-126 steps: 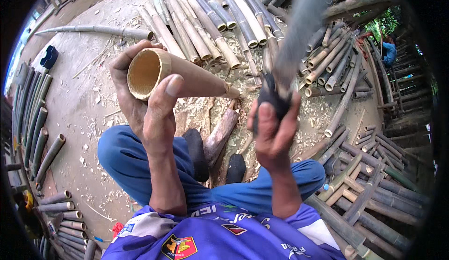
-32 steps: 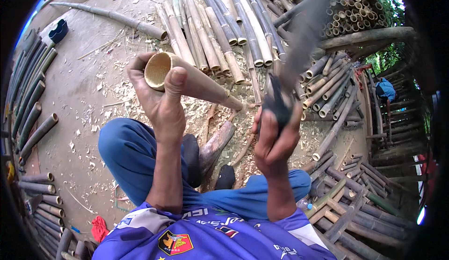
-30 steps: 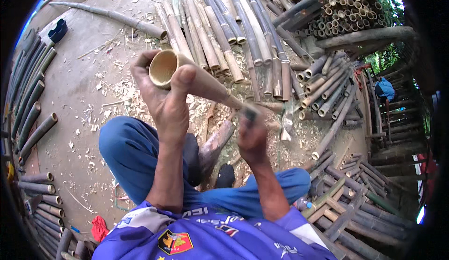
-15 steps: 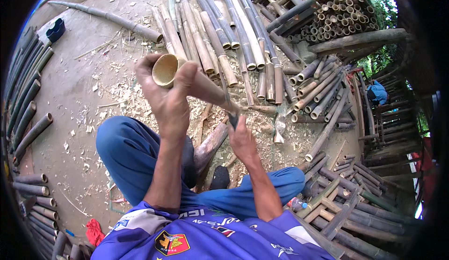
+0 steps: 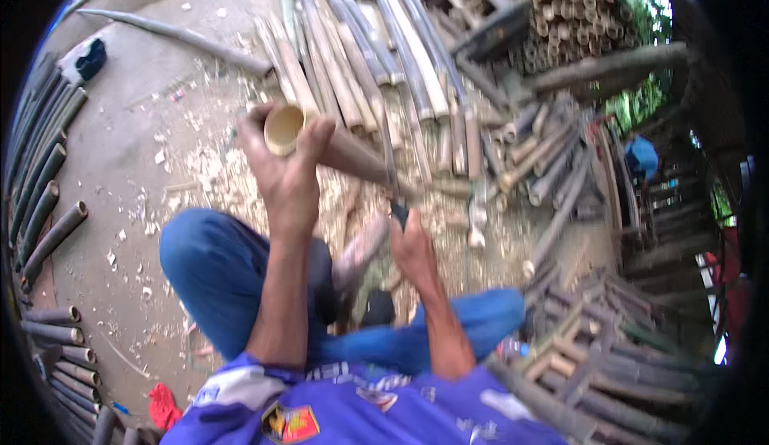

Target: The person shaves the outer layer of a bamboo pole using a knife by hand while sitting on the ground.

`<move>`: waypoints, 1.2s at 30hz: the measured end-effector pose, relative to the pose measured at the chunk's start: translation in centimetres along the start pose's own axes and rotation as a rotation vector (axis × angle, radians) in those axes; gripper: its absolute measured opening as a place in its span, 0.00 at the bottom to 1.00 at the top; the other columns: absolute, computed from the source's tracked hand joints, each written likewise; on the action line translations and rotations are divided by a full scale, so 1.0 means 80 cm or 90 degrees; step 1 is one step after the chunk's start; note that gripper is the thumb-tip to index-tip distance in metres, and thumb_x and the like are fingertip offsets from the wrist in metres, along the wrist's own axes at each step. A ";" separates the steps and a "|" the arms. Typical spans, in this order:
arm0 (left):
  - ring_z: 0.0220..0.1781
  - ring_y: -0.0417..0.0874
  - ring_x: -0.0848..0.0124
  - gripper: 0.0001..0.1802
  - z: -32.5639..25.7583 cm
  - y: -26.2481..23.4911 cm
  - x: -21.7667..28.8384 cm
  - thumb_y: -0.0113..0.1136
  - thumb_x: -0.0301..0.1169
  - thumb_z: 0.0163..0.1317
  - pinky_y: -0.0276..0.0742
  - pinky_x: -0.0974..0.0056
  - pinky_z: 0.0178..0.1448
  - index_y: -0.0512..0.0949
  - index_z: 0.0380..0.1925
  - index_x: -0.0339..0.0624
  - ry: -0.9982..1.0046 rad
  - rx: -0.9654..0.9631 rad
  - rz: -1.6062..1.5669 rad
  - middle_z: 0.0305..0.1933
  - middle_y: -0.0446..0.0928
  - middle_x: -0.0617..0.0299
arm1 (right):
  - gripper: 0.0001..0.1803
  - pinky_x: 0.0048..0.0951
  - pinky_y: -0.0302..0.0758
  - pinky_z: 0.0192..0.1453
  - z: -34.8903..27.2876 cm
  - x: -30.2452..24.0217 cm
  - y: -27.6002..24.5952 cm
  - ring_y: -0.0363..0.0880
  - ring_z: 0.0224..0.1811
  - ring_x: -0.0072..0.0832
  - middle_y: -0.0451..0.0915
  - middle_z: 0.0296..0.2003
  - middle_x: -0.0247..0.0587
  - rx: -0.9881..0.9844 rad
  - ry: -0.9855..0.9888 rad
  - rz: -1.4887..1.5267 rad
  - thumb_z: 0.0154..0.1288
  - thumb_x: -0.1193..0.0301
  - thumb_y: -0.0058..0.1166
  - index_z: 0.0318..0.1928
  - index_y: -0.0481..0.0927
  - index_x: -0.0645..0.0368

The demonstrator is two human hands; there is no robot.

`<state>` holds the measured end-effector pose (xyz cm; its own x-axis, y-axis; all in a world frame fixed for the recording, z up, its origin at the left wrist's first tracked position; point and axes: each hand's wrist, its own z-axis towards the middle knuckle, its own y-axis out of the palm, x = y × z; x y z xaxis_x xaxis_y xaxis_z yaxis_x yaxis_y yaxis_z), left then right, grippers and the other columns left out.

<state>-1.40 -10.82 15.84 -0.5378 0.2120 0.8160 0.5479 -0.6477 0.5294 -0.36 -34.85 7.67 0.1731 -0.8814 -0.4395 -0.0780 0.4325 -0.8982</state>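
Observation:
My left hand (image 5: 287, 185) is closed round the near end of a bamboo tube (image 5: 352, 157), whose hollow, pale mouth faces up toward me. The tube slants away to the right. In my right hand (image 5: 413, 249) is the dark handle of a knife (image 5: 400, 211). Its narrow blade points away from me and lies against or just beside the tube's far end; blur hides whether they touch. Below the tube, between my legs, a thick piece of wood (image 5: 362, 249) lies at a slant.
Pale shavings (image 5: 216, 169) cover the ground ahead. Long bamboo poles (image 5: 332, 68) lie beyond them, with cut pieces (image 5: 553, 153) heaped to the right. Dark poles (image 5: 48, 205) line the left. A bamboo frame (image 5: 573, 349) stands at lower right. Someone in blue (image 5: 641, 159) is far right.
The whole picture has shifted slightly and blurred. The tube's mouth sits a little lower and further right, and the right hand with the knife is slightly lower. Both grips are unchanged.

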 end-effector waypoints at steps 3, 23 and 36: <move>0.53 0.74 0.71 0.35 -0.005 -0.030 0.013 0.74 0.43 0.61 0.70 0.64 0.59 0.64 0.57 0.39 0.005 0.029 0.010 0.48 0.70 0.60 | 0.22 0.56 0.77 0.36 0.010 -0.085 -0.026 0.84 0.33 0.61 0.81 0.32 0.68 -0.034 -0.024 0.102 0.76 0.58 0.45 0.56 0.67 0.66; 0.50 0.78 0.70 0.31 -0.010 0.002 0.011 0.74 0.40 0.60 0.76 0.64 0.58 0.66 0.55 0.41 0.044 0.059 -0.039 0.47 0.74 0.58 | 0.20 0.47 0.79 0.34 -0.025 -0.056 -0.021 0.84 0.29 0.49 0.80 0.27 0.54 0.260 -0.154 0.316 0.76 0.61 0.50 0.57 0.65 0.62; 0.47 0.77 0.73 0.33 -0.014 0.012 0.021 0.77 0.36 0.58 0.74 0.68 0.55 0.65 0.55 0.40 0.028 0.050 -0.080 0.46 0.72 0.61 | 0.22 0.48 0.80 0.35 -0.026 -0.074 -0.037 0.86 0.33 0.54 0.82 0.31 0.60 0.140 -0.149 0.210 0.74 0.66 0.53 0.60 0.64 0.66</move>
<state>-2.49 -11.91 17.45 -0.6322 0.2543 0.7319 0.5222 -0.5580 0.6449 -3.17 -31.25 12.90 0.3935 -0.6341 -0.6656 0.0390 0.7349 -0.6770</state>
